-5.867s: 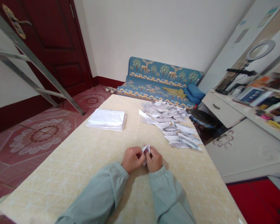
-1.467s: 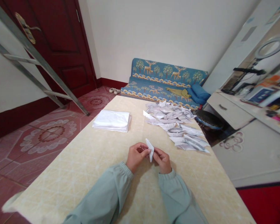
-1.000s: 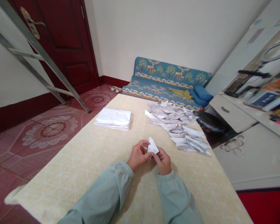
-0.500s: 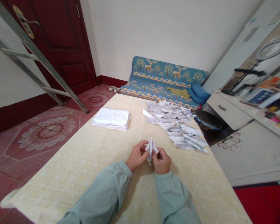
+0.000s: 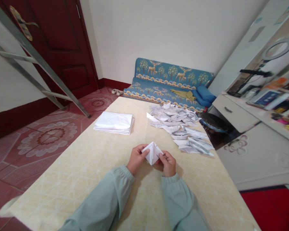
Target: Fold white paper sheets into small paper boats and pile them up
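A small folded piece of white paper [image 5: 152, 154], diamond-shaped with a crease down its middle, is held up between both hands over the table. My left hand [image 5: 136, 158] pinches its left corner, thumb on the near face. On the opposite corner, my right hand [image 5: 168, 163] is closed with thumb and fingers. Beyond the right hand lies a spread heap of folded paper pieces [image 5: 173, 117]. A neat stack of white paper sheets [image 5: 113, 122] rests ahead of the left hand.
The table [image 5: 91, 163] has a cream patterned cloth. Behind it stands a blue sofa [image 5: 159, 86] with deer designs. A metal ladder [image 5: 45, 70] leans at the left before a dark red door [image 5: 60, 41]. On the right are a cluttered shelf [image 5: 262, 102] and a round black stool [image 5: 214, 122].
The folded paper has been spread from a narrow, pointed shape into a flat, wide diamond. Its sides have moved apart with my hands gripping the corners.
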Demonstrator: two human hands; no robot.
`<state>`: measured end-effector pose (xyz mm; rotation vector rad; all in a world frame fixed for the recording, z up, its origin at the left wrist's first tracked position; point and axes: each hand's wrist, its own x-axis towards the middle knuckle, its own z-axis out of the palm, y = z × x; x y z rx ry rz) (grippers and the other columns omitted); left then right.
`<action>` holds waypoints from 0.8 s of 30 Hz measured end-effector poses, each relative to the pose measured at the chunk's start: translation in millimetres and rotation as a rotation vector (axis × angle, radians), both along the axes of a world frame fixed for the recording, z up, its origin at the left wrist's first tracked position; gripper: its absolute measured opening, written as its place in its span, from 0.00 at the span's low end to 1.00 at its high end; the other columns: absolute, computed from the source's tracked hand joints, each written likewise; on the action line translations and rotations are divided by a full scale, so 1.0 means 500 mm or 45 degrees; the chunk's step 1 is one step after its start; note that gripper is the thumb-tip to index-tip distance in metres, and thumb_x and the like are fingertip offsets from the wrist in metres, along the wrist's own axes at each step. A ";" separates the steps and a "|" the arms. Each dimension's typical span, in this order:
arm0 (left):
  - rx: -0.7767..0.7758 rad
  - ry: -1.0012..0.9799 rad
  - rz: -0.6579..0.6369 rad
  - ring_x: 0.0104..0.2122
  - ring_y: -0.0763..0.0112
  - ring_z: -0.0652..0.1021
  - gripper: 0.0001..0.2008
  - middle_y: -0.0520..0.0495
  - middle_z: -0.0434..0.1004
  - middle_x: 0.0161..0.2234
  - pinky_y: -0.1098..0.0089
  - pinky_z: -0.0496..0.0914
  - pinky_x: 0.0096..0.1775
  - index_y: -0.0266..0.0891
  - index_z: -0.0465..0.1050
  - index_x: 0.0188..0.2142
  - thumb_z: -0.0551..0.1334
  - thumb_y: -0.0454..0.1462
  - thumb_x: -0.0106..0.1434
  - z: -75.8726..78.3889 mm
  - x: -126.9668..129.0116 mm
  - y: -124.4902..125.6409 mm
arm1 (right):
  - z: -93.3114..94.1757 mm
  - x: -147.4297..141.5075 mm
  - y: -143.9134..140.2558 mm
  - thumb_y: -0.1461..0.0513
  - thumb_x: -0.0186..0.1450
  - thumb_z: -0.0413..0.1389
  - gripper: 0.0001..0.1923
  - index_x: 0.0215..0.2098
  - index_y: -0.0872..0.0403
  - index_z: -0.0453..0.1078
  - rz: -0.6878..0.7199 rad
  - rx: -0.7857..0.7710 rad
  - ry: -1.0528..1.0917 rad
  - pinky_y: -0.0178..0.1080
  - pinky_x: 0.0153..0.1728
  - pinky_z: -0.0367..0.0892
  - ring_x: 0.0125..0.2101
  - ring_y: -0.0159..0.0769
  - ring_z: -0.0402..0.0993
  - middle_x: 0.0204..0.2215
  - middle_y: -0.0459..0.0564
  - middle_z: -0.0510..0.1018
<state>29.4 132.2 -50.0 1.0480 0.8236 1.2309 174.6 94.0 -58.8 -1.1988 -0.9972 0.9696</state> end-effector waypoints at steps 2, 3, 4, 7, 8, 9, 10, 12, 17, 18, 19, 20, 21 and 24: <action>-0.008 -0.013 -0.015 0.27 0.71 0.74 0.15 0.46 0.78 0.29 0.73 0.67 0.31 0.32 0.76 0.35 0.67 0.41 0.50 0.003 -0.001 -0.001 | -0.002 0.002 0.001 0.53 0.55 0.58 0.14 0.29 0.56 0.71 0.001 -0.010 0.013 0.31 0.19 0.59 0.16 0.30 0.65 0.15 0.42 0.72; -0.013 -0.018 -0.023 0.26 0.71 0.74 0.15 0.46 0.78 0.29 0.73 0.66 0.31 0.32 0.76 0.35 0.67 0.41 0.50 0.004 -0.001 -0.001 | -0.003 0.002 0.001 0.53 0.55 0.58 0.14 0.29 0.56 0.71 0.004 -0.011 0.014 0.31 0.19 0.59 0.16 0.30 0.65 0.15 0.42 0.72; -0.016 -0.020 -0.030 0.26 0.72 0.73 0.15 0.46 0.78 0.29 0.73 0.66 0.31 0.32 0.76 0.35 0.67 0.41 0.50 0.005 -0.001 -0.001 | -0.004 0.003 0.001 0.53 0.55 0.58 0.14 0.29 0.56 0.71 0.008 -0.011 0.013 0.31 0.19 0.59 0.16 0.30 0.65 0.15 0.42 0.72; -0.014 -0.019 -0.042 0.26 0.72 0.73 0.15 0.46 0.78 0.28 0.73 0.66 0.31 0.32 0.76 0.35 0.67 0.41 0.51 0.005 -0.003 -0.002 | -0.005 0.004 0.001 0.53 0.56 0.57 0.14 0.29 0.57 0.71 0.020 -0.010 0.011 0.31 0.19 0.59 0.16 0.30 0.65 0.15 0.43 0.71; -0.011 -0.019 -0.044 0.26 0.72 0.73 0.15 0.46 0.78 0.28 0.73 0.66 0.31 0.32 0.76 0.35 0.67 0.41 0.51 0.005 -0.003 -0.002 | -0.006 0.004 0.001 0.52 0.56 0.57 0.14 0.29 0.57 0.71 0.020 -0.012 0.011 0.31 0.18 0.59 0.16 0.30 0.65 0.15 0.43 0.71; -0.010 -0.019 -0.047 0.26 0.72 0.73 0.15 0.46 0.78 0.28 0.73 0.66 0.31 0.32 0.76 0.35 0.67 0.41 0.51 0.005 -0.003 -0.002 | -0.006 0.004 0.001 0.52 0.56 0.57 0.15 0.29 0.57 0.71 0.020 -0.014 0.008 0.31 0.18 0.58 0.16 0.30 0.65 0.15 0.42 0.71; -0.012 -0.019 -0.048 0.26 0.72 0.73 0.15 0.46 0.78 0.28 0.72 0.66 0.31 0.32 0.76 0.35 0.67 0.41 0.51 0.005 -0.003 -0.002 | -0.005 0.004 0.001 0.52 0.56 0.57 0.15 0.29 0.56 0.70 0.017 -0.014 0.005 0.31 0.18 0.59 0.16 0.30 0.65 0.15 0.42 0.71; -0.028 -0.012 -0.044 0.25 0.72 0.73 0.16 0.46 0.77 0.27 0.72 0.67 0.30 0.32 0.76 0.34 0.67 0.42 0.51 0.005 -0.003 -0.002 | -0.004 0.004 0.001 0.52 0.56 0.57 0.14 0.28 0.56 0.70 0.003 -0.012 -0.001 0.31 0.18 0.59 0.16 0.29 0.65 0.15 0.42 0.71; -0.043 0.010 0.017 0.23 0.75 0.72 0.15 0.48 0.76 0.25 0.75 0.65 0.25 0.32 0.75 0.31 0.68 0.42 0.49 0.007 -0.004 -0.002 | -0.004 0.003 0.003 0.52 0.56 0.58 0.14 0.28 0.56 0.70 -0.038 0.015 0.027 0.31 0.17 0.60 0.15 0.29 0.65 0.15 0.42 0.71; -0.044 0.012 0.030 0.22 0.75 0.71 0.14 0.49 0.75 0.24 0.76 0.65 0.24 0.32 0.75 0.31 0.68 0.42 0.49 0.008 -0.005 -0.003 | -0.005 0.003 0.003 0.52 0.55 0.58 0.14 0.28 0.56 0.70 -0.052 0.020 0.036 0.30 0.17 0.60 0.15 0.28 0.65 0.15 0.42 0.71; -0.050 0.014 0.042 0.21 0.76 0.71 0.14 0.49 0.74 0.23 0.76 0.64 0.23 0.32 0.74 0.30 0.67 0.42 0.49 0.008 -0.005 -0.003 | -0.005 0.002 0.003 0.52 0.55 0.58 0.14 0.27 0.56 0.70 -0.067 0.024 0.044 0.30 0.16 0.59 0.15 0.28 0.64 0.15 0.42 0.71; -0.059 0.019 0.052 0.21 0.76 0.71 0.14 0.50 0.73 0.22 0.77 0.64 0.22 0.32 0.74 0.30 0.67 0.43 0.49 0.008 -0.004 -0.004 | -0.006 0.001 0.004 0.52 0.55 0.58 0.14 0.27 0.56 0.70 -0.084 0.027 0.048 0.30 0.16 0.59 0.15 0.28 0.64 0.15 0.41 0.70; -0.070 0.029 0.062 0.21 0.76 0.71 0.14 0.50 0.73 0.22 0.77 0.64 0.21 0.32 0.73 0.30 0.67 0.43 0.49 0.008 -0.004 -0.004 | -0.006 0.001 0.004 0.52 0.55 0.58 0.14 0.26 0.56 0.69 -0.100 0.031 0.046 0.29 0.15 0.59 0.14 0.27 0.64 0.14 0.41 0.70; -0.090 0.093 0.104 0.20 0.75 0.71 0.15 0.50 0.72 0.21 0.76 0.66 0.19 0.32 0.72 0.29 0.67 0.43 0.48 0.004 -0.002 -0.003 | -0.005 -0.002 0.002 0.52 0.55 0.58 0.14 0.28 0.56 0.69 -0.120 0.053 -0.003 0.30 0.16 0.59 0.14 0.27 0.64 0.14 0.41 0.71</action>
